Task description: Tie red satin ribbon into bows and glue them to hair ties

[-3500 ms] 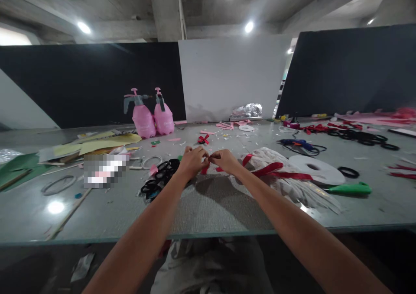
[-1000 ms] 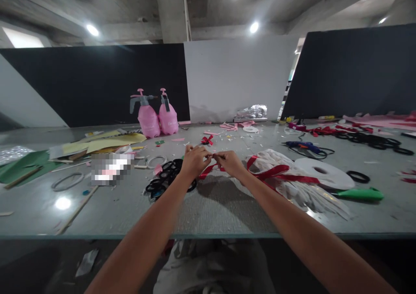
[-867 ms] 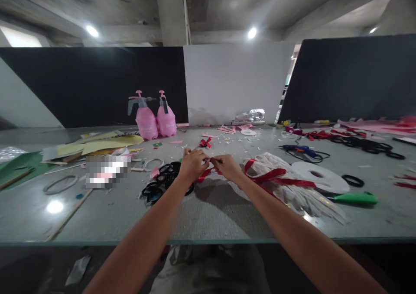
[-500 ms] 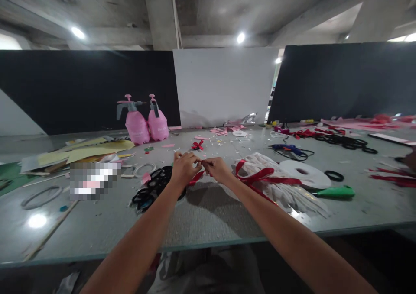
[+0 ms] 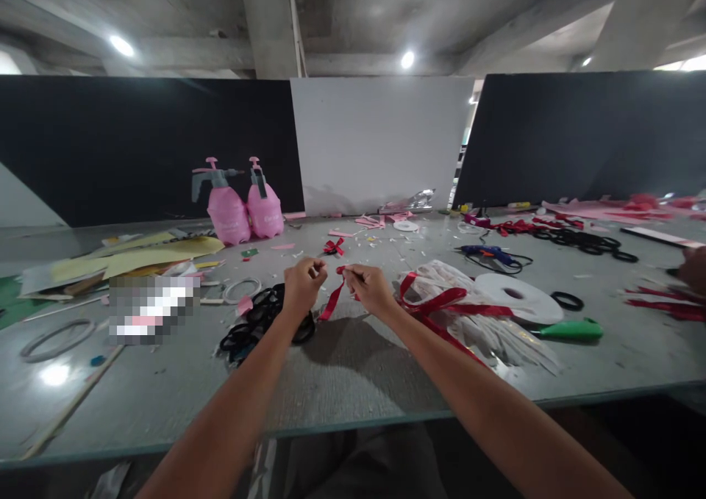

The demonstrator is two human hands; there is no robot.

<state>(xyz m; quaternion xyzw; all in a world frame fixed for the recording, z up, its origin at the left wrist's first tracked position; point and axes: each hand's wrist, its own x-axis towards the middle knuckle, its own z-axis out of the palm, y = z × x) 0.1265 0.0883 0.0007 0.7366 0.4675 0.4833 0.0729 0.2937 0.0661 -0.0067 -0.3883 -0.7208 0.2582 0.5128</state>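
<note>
My right hand [image 5: 368, 286] pinches a red ribbon [image 5: 332, 300]. One end of it hangs down in front of the fingers, and a small red fold shows at the fingertips. Just left of it, my left hand [image 5: 302, 284] is closed with thumb and fingertips together, apart from the ribbon; what is between them, if anything, is too small to make out. Black hair ties [image 5: 259, 319] lie in a pile beside the left forearm. A small red bow [image 5: 333, 247] rests on the table beyond both hands.
Right of my hands lie a white bundle [image 5: 441, 286] with red ribbon across it, a white ribbon roll [image 5: 518, 298], a green-handled tool [image 5: 571, 329] and a blue glue gun [image 5: 486, 253]. Pink spray bottles [image 5: 227, 216] stand back left. Another person's hand [image 5: 693, 270] is far right.
My hands have drawn apart, the left one moving left. The red ribbon now hangs from my right hand alone. The view has shifted slightly.
</note>
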